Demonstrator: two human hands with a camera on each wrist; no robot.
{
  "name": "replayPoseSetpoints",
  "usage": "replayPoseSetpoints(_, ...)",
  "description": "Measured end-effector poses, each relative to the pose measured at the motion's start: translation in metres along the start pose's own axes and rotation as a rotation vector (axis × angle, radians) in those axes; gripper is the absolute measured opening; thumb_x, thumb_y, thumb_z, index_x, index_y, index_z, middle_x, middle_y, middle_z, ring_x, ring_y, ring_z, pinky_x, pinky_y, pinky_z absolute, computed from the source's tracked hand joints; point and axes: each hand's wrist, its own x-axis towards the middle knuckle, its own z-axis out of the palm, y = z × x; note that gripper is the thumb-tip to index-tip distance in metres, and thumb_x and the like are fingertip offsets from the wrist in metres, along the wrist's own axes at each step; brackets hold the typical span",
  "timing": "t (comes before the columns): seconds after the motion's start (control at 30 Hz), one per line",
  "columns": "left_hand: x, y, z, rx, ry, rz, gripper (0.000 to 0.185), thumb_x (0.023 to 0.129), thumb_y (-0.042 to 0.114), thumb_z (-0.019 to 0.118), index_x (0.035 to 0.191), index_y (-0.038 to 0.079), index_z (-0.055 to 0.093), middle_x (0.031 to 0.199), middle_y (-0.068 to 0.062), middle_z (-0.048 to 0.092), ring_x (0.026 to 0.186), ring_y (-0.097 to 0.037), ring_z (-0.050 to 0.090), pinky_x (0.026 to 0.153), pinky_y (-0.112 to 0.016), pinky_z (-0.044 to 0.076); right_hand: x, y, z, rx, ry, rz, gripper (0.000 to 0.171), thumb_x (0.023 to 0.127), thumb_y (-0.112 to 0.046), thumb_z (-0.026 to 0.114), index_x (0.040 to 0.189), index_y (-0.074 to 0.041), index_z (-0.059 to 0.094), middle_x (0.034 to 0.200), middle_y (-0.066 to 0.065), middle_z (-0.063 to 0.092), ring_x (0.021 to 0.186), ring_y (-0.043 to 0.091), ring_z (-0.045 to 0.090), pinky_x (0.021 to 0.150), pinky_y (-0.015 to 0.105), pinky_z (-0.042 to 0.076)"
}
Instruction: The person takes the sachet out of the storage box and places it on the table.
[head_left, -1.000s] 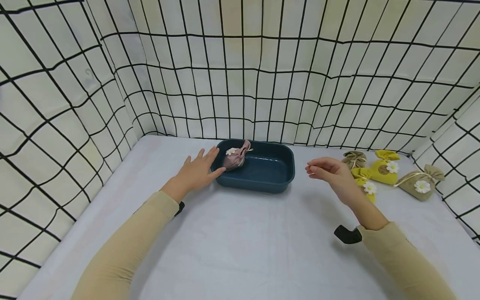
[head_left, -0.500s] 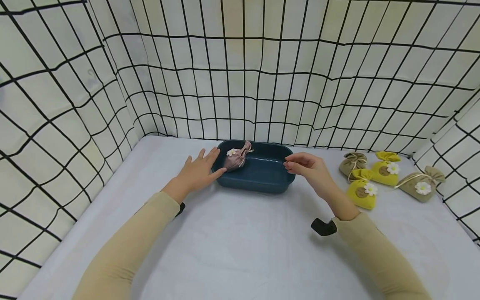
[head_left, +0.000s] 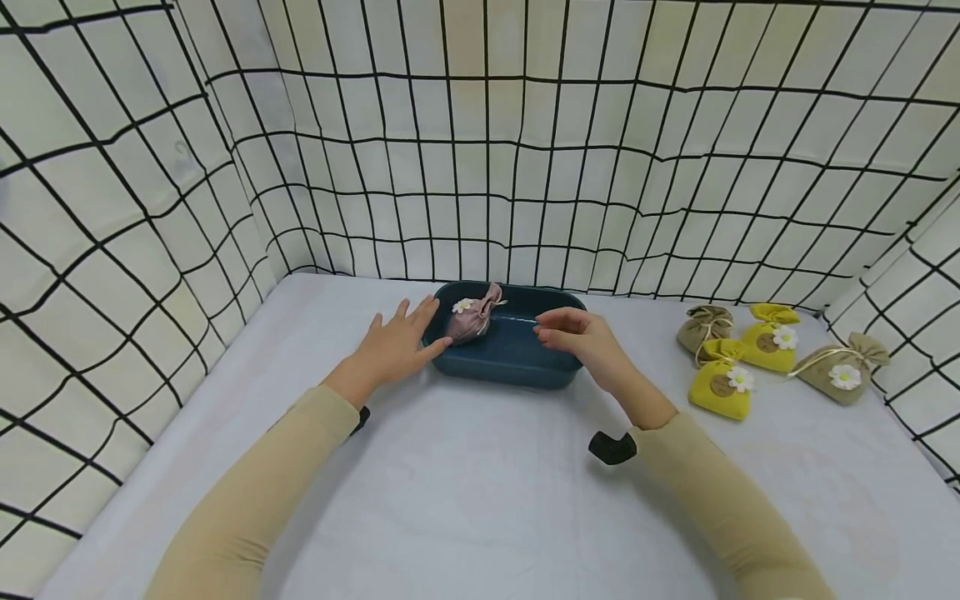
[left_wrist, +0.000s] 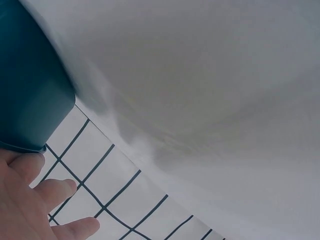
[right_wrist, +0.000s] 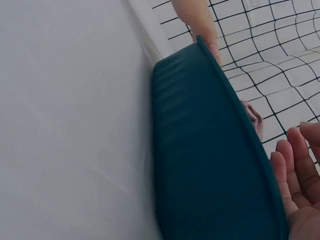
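Note:
A dark blue rectangular basin [head_left: 510, 372] stands at the back of the table. Inside its left half lies a small pink drawstring pouch [head_left: 468, 325] with a white flower on it. My left hand [head_left: 393, 343] is spread with straight fingers at the basin's left rim; the left wrist view shows its fingers [left_wrist: 56, 192] beside the basin wall. Over the basin's right end is my right hand [head_left: 588, 343], its fingers loosely bent and nothing visible between them. In the right wrist view these fingers [right_wrist: 295, 165] hover just past the rim, and a bit of the pouch shows behind.
Several pouches lie at the right: a brown pouch [head_left: 699, 332], two yellow ones, the nearer yellow pouch [head_left: 720, 392] with a flower, and a tan pouch [head_left: 836, 379]. A black wire grid [head_left: 517, 196] encloses the white table [head_left: 465, 483] at the back and sides.
My right hand has moved left from beside the pouches to over the basin's right end, uncovering the nearer yellow pouch. The left hand and the pink pouch have stayed in place.

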Motion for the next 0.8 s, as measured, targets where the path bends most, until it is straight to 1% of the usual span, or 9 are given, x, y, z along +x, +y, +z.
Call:
replayPoseSetpoints(0.17,0.0,0.0,0.0,0.007,0.001,-0.005,0.083,0.106,0.059,0.04,0.166,0.009,0.013,0.171,-0.01,0.015,0.154,-0.044,0.011,0.115,-0.073,0.012,0.008,0.0,0.009,-0.013,0.013,0.023,0.038,0.098,-0.005,0.069,0.131,0.011,0.061,0.12,0.01,0.069,0.105,0.013,0.066,0.095,0.029,0.054)
replayPoseSetpoints(0.3,0.001,0.0,0.001,0.01,0.004,-0.003,0.082,0.106,0.059,0.04,0.166,0.009,0.013,0.171,-0.009,0.015,0.154,-0.044,0.011,0.115,-0.073,0.012,0.013,-0.002,0.013,-0.01,0.01,0.043,0.037,0.098,-0.004,0.069,0.132,0.011,0.06,0.121,0.012,0.069,0.106,0.016,0.066,0.095,0.03,0.054)
replayPoseSetpoints(0.53,0.001,0.001,0.001,0.008,0.017,0.004,0.082,0.106,0.058,0.041,0.166,0.008,0.015,0.17,-0.01,0.016,0.153,-0.045,0.012,0.115,-0.073,0.013,0.024,-0.006,0.017,0.002,-0.068,0.068,0.038,0.101,-0.005,0.065,0.135,0.01,0.059,0.132,0.021,0.065,0.115,0.025,0.066,0.101,0.037,0.052)
replayPoseSetpoints(0.67,0.002,0.002,0.001,0.014,0.01,0.003,0.083,0.106,0.059,0.04,0.166,0.008,0.014,0.17,-0.01,0.015,0.154,-0.045,0.012,0.115,-0.073,0.013,0.031,-0.007,0.022,-0.007,-0.088,0.123,0.042,0.101,-0.002,0.064,0.14,0.011,0.055,0.133,0.023,0.064,0.116,0.027,0.067,0.101,0.04,0.052)
replayPoseSetpoints(0.8,0.001,0.002,0.0,0.012,0.009,0.002,0.082,0.106,0.058,0.041,0.166,0.008,0.015,0.17,-0.01,0.016,0.153,-0.045,0.012,0.114,-0.074,0.013,0.039,-0.007,0.027,-0.035,-0.091,0.19,0.042,0.101,0.001,0.063,0.142,0.008,0.055,0.132,0.023,0.065,0.116,0.029,0.067,0.1,0.04,0.053)
